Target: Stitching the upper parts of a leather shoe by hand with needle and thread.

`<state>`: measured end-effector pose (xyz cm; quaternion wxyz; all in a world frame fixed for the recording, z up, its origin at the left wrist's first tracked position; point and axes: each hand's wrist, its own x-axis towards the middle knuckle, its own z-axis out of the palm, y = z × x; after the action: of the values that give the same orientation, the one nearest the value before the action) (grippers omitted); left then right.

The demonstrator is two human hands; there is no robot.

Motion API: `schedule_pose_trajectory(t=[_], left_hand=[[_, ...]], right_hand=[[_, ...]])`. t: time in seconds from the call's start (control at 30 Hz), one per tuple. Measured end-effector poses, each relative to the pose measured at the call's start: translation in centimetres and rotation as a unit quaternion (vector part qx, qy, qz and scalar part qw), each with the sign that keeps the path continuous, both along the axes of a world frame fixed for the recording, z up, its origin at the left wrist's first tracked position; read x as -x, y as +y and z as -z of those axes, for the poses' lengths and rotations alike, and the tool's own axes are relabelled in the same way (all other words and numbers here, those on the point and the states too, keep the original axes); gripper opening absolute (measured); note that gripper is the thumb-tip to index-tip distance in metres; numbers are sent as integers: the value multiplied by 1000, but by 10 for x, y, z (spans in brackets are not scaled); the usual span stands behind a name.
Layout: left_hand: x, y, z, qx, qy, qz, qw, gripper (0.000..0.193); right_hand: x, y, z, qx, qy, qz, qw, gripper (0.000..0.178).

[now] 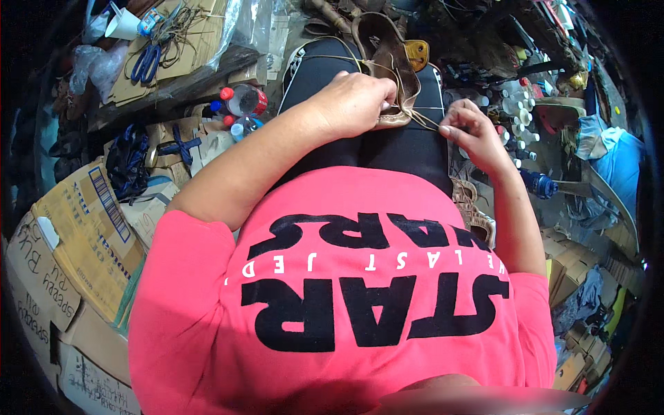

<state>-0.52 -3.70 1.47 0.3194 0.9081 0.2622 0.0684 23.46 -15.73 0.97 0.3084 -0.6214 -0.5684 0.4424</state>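
A brown leather shoe piece lies on my lap, over black trousers. My left hand is closed on its near end, pressing it down on my thigh. My right hand pinches a thin tan thread that runs from the leather to my fingers and is pulled taut. A loop of the same thread curves over the trousers near the leather's far end. My pink shirt with black lettering fills the lower half of the view.
Left of me are stacked cardboard boxes, blue-handled scissors, a white cup, and small bottles with red caps. To the right are white bottles, a blue bottle, a woven sandal and blue cloth.
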Motion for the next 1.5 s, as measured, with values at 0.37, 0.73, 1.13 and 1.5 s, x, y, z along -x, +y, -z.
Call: schedule_pose_trajectory(t=[0.37, 0.73, 1.13, 1.5], left_hand=[[-6, 0, -4, -92, -11, 84, 992, 14], [19, 3, 2, -175, -16, 114, 978, 7], [48, 10, -73, 295, -395, 39, 869, 6], [167, 65, -50, -106, -24, -131, 985, 12]], right_hand=[[-12, 47, -20, -224, -346, -36, 910, 12], [40, 40, -25, -191, -419, -256, 850, 10], [12, 36, -14, -102, 428, 137, 888, 19], [-31, -32, -2, -21, -176, -16, 984, 18]])
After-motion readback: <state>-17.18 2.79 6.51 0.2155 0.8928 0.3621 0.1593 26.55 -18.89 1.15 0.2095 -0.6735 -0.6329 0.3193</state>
